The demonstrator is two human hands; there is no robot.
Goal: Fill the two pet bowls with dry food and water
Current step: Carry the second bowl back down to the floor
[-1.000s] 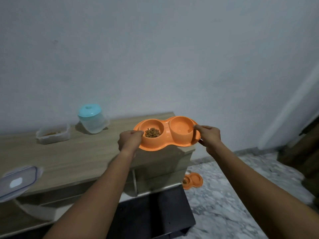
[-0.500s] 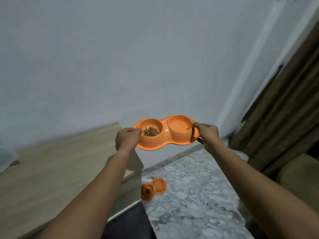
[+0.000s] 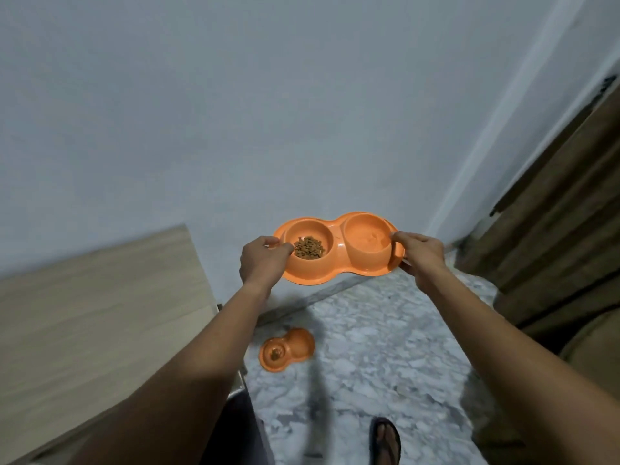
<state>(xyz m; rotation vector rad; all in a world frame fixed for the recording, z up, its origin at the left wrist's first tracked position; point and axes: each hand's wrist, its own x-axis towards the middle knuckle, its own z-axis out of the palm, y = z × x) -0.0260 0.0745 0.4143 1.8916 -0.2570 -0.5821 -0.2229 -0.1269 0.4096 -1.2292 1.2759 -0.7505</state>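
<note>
I hold an orange double pet bowl (image 3: 339,263) in the air with both hands, clear of the table and above the floor. My left hand (image 3: 263,261) grips its left rim and my right hand (image 3: 419,255) grips its right rim. Brown dry food (image 3: 309,248) lies in the left cup. The right cup (image 3: 367,234) looks wet inside, though I cannot tell its water level. A second orange double bowl (image 3: 287,354) sits on the marble floor below, with some food in its near cup.
A wooden table (image 3: 100,313) fills the left side. The grey marble floor (image 3: 385,364) stretches ahead to the wall. Brown curtains (image 3: 553,229) hang at the right. My sandalled foot (image 3: 385,441) shows at the bottom.
I have carried the double bowl off the table to the right, out over the floor. The view has swung right, so the containers on the table have left the frame.
</note>
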